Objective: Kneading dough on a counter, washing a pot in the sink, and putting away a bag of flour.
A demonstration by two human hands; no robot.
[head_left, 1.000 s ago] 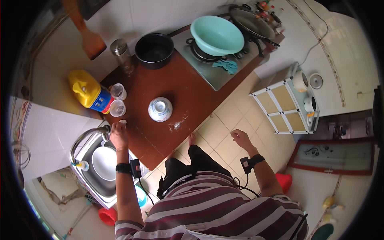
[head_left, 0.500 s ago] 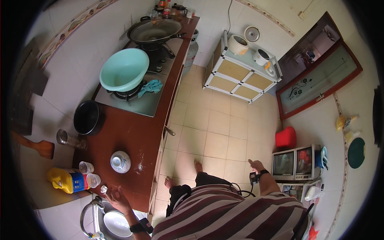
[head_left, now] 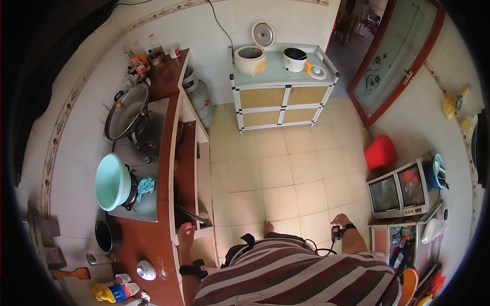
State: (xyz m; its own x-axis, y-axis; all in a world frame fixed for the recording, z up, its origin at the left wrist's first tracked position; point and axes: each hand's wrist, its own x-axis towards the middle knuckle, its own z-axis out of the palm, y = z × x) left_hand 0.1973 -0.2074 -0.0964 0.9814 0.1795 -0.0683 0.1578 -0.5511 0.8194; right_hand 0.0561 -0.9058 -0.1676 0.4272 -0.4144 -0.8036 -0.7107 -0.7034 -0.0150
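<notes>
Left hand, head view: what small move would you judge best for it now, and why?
Probably shift the left hand slightly to the right, toward the open floor. A metal handle juts out from beneath the counter just ahead of that hand, so moving forward might bump it; whether they already touch, I can't tell.

A cream cooker point(head_left: 250, 65) and white cooker point(head_left: 294, 63) top the far cabinet point(head_left: 261, 98), a gas cylinder point(head_left: 203, 106) at left, a glazed door point(head_left: 390, 66) at right.
</notes>
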